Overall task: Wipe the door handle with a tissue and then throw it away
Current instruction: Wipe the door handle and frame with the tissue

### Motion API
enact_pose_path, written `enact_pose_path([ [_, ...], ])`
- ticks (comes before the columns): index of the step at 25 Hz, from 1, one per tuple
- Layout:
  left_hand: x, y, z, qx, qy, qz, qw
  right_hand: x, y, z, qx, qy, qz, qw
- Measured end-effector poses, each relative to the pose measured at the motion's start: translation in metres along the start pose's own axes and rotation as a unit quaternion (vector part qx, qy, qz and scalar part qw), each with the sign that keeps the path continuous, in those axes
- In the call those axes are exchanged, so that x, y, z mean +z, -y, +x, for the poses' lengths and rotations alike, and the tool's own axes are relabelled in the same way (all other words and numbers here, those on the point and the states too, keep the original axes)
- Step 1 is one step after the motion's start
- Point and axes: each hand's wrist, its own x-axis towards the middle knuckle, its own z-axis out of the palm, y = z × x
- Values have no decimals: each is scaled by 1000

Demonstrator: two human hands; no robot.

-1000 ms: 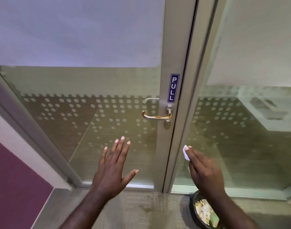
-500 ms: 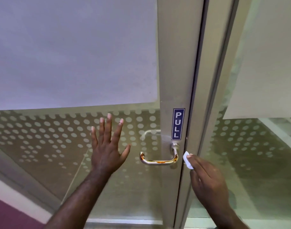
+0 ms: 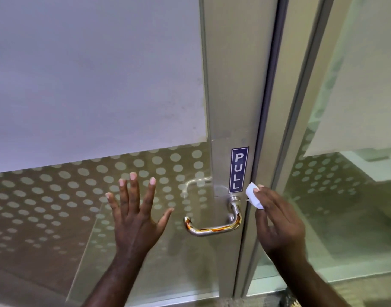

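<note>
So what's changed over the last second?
Both hands rose and closed on the door: the right hand, pinching the tissue, now sits beside the handle; the left hand spreads open by the glass. Grip unchanged; handle still stained, untouched.

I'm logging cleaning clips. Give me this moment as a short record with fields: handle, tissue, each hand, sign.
handle: curved silver metal door handle, streaked with orange-brown residue
tissue: small folded white tissue, right of the handle, apart from it
right hand: right hand pinching the tissue at the fingertips
left hand: left hand open, fingers spread, holding nothing
sign: blue PULL sticker on the door frame above the handle
</note>
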Motion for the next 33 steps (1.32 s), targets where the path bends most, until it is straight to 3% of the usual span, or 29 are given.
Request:
enact_pose_path([
  [4, 9, 6, -3, 18, -11, -10, 1000, 12, 17, 17, 68, -78, 17, 994],
  [11, 24, 11, -8, 32, -54, -32, 998, 35, 40, 71, 86, -156, -48, 983],
  [16, 29, 13, -8, 37, -67, -30, 997, 55, 47, 94, 87, -200, -26, 976],
  [24, 32, 14, -10, 40, -77, -34, 996, 72, 49, 54, -15, -92, -64, 994],
  [29, 28, 12, -9, 40, -78, -38, 995, 65, 41, 79, 29, -170, -44, 984],
  [33, 26, 12, -8, 41, -82, -43, 995, 72, 48, 60, -54, -67, -82, 993],
])
